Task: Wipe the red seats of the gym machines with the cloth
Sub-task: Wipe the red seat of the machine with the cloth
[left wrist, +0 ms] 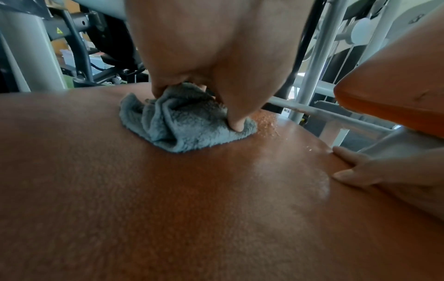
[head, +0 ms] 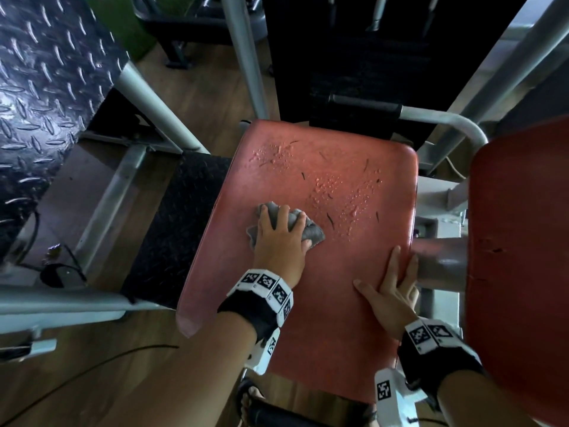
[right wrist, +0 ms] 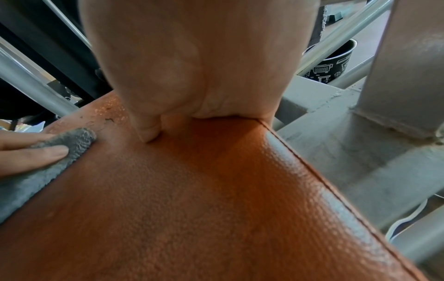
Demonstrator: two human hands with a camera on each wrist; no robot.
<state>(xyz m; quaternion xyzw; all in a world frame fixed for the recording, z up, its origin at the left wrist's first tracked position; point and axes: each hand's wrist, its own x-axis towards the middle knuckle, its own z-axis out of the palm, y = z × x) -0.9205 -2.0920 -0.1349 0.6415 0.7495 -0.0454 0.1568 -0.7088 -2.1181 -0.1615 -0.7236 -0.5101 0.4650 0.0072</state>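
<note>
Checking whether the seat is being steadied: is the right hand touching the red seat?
Touching. In the right wrist view, the right hand has its thumb and palm resting on the red seat by its right edge, with no gap.

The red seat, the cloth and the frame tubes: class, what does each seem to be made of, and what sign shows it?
Red seat: probably vinyl or faux leather; pebbled grain, sheen, water beading on top.
Cloth: grey terry or microfibre, judging by its fuzzy looped pile and soft folds.
Frame tubes: likely painted metal; smooth, pale grey, rigid.
</note>
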